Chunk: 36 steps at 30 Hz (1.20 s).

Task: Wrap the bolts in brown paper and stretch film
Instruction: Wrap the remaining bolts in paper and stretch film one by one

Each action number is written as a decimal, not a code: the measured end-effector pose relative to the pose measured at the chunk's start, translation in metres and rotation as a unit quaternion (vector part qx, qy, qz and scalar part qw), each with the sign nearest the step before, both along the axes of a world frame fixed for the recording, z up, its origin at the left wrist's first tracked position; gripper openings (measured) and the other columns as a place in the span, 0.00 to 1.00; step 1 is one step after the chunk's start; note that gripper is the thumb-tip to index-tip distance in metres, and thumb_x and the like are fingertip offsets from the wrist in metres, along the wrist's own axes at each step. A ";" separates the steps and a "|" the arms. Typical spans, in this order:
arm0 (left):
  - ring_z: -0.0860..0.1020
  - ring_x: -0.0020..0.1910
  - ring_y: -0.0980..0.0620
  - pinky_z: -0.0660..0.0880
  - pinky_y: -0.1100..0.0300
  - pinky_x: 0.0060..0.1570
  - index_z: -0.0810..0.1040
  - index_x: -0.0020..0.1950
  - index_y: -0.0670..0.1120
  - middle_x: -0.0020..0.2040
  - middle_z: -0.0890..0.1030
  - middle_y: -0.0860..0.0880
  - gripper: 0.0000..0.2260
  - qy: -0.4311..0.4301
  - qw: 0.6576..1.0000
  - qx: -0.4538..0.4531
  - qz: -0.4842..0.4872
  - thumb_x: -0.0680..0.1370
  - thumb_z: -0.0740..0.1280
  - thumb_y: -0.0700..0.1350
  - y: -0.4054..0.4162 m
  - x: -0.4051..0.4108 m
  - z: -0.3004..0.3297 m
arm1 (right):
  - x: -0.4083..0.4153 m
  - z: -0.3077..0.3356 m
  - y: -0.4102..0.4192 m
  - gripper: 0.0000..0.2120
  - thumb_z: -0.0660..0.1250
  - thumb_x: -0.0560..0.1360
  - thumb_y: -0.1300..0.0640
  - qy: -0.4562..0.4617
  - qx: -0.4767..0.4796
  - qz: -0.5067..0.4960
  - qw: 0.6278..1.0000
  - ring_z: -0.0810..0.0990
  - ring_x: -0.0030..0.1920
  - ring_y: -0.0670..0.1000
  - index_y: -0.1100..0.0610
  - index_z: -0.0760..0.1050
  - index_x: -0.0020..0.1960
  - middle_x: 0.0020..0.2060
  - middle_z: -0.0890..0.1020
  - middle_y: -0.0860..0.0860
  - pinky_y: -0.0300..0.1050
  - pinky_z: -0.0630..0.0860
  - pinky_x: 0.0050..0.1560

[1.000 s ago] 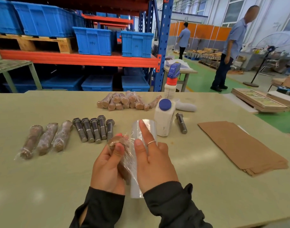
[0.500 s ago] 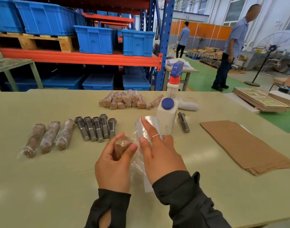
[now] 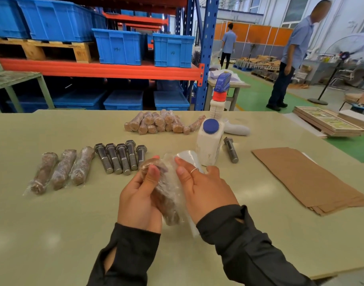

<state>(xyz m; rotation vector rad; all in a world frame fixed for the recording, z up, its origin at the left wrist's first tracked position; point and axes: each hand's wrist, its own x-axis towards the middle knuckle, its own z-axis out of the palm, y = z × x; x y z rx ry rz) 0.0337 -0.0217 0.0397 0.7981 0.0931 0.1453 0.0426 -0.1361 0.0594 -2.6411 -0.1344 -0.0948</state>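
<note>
Right now your paper-wrapped bolt (image 3: 166, 201) sits above the near surface (image 3: 53, 223), your left hand (image 3: 138, 201) gripping it, fingers curled round. Expect heavy steel under slippery, clingy film (image 3: 177, 182); hold the middle. Your right hand (image 3: 203, 186) lies flat, fingers straight, on the film roll (image 3: 189, 156).

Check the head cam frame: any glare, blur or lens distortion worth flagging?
Head view: soft ceiling-light glare patches on the table; the stretch film is translucent and shiny, its edges hard to trace; the wrapped bolt in the left hand looks slightly smeared; wide-angle bending shows in the blue rack upright; the right hand is fairly sharp.
</note>
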 end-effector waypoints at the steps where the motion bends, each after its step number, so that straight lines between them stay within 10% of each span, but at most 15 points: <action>1: 0.82 0.46 0.49 0.80 0.57 0.44 0.79 0.48 0.42 0.43 0.84 0.46 0.16 0.010 1.000 -0.014 -0.005 0.65 0.67 0.49 -0.002 0.001 0.000 | 0.002 -0.001 0.000 0.23 0.40 0.74 0.34 -0.011 -0.009 -0.006 1.000 0.71 0.56 0.59 0.28 0.53 0.68 0.62 0.65 0.54 0.48 0.69 0.57; 8: 0.78 0.57 0.40 0.75 0.46 0.57 0.73 0.63 0.37 0.57 0.79 0.37 0.30 0.068 0.991 -0.089 -0.068 0.68 0.62 0.55 -0.015 0.003 -0.004 | -0.005 -0.021 0.010 0.25 0.37 0.76 0.37 -0.032 -0.066 -0.009 0.997 0.69 0.51 0.56 0.37 0.57 0.69 0.53 0.67 0.54 0.47 0.70 0.52; 17: 0.81 0.52 0.52 0.78 0.61 0.48 0.78 0.57 0.46 0.53 0.83 0.46 0.24 0.028 0.992 0.108 -0.058 0.69 0.59 0.59 -0.018 0.001 -0.008 | -0.010 -0.025 0.019 0.20 0.41 0.79 0.41 -0.040 -0.077 -0.061 0.994 0.65 0.56 0.56 0.38 0.54 0.70 0.58 0.64 0.53 0.48 0.66 0.50; 22: 0.83 0.43 0.50 0.80 0.60 0.38 0.79 0.54 0.44 0.46 0.84 0.45 0.17 0.032 0.993 0.106 -0.029 0.66 0.66 0.47 -0.010 0.004 -0.010 | -0.004 -0.018 0.008 0.31 0.50 0.79 0.44 0.029 0.133 -0.040 0.990 0.69 0.58 0.55 0.34 0.30 0.69 0.59 0.65 0.53 0.48 0.67 0.59; 27: 0.82 0.38 0.49 0.79 0.59 0.37 0.79 0.47 0.41 0.39 0.84 0.45 0.17 0.085 0.990 0.106 0.026 0.64 0.68 0.50 -0.016 0.000 -0.013 | 0.004 -0.020 -0.005 0.32 0.52 0.79 0.42 0.182 0.294 -0.084 0.935 0.63 0.71 0.55 0.53 0.42 0.76 0.73 0.59 0.55 0.41 0.61 0.65; 31: 0.82 0.43 0.46 0.79 0.53 0.46 0.79 0.52 0.41 0.43 0.84 0.44 0.21 0.099 0.986 0.116 0.074 0.63 0.69 0.51 -0.016 -0.001 -0.010 | 0.002 -0.018 -0.003 0.31 0.54 0.79 0.45 0.101 0.297 -0.090 0.945 0.73 0.60 0.56 0.52 0.45 0.75 0.66 0.68 0.56 0.44 0.69 0.61; 36: 0.80 0.51 0.43 0.75 0.46 0.56 0.79 0.53 0.43 0.49 0.82 0.43 0.26 0.114 0.978 0.130 0.120 0.60 0.69 0.56 -0.017 -0.003 0.001 | -0.005 -0.004 0.000 0.37 0.56 0.77 0.42 -0.051 0.206 -0.103 0.972 0.68 0.38 0.44 0.42 0.32 0.73 0.50 0.57 0.50 0.37 0.65 0.46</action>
